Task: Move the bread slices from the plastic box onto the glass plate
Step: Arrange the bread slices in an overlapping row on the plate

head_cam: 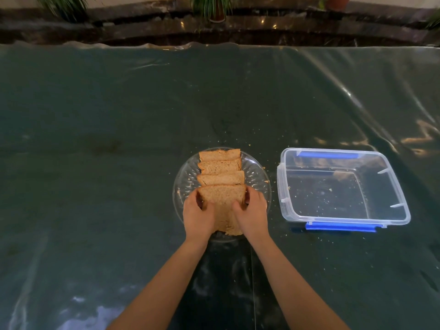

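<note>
The plastic box (342, 189) stands to the right of the hands on the desk (95, 163), well apart from them, and holds only crumbs; no bread shows in it. The bread slices (220, 170) are all on the glass plate (258, 177), so the moving looks nearly finished. What seems left is to set down the nearest slice (220, 203) and let go.

That slice sits between the two hands. The left hand (198, 216) grips its left edge and the right hand (252, 214) its right edge, fingers curled round the sides and thumbs on the top face. The hands are apart with the bread between them, both clamped on it.

Three more slices lie just beyond the fingertips, overlapped like shingles in a row that runs straight away from the person. The long axis of the row points from the hands toward the far rim of the plate. The held slice lies tilted, its far edge raised against the next slice and its near, ragged edge reaching over the rim closest to the wrists.

Crumbs are scattered on the desk around plate and box.
</note>
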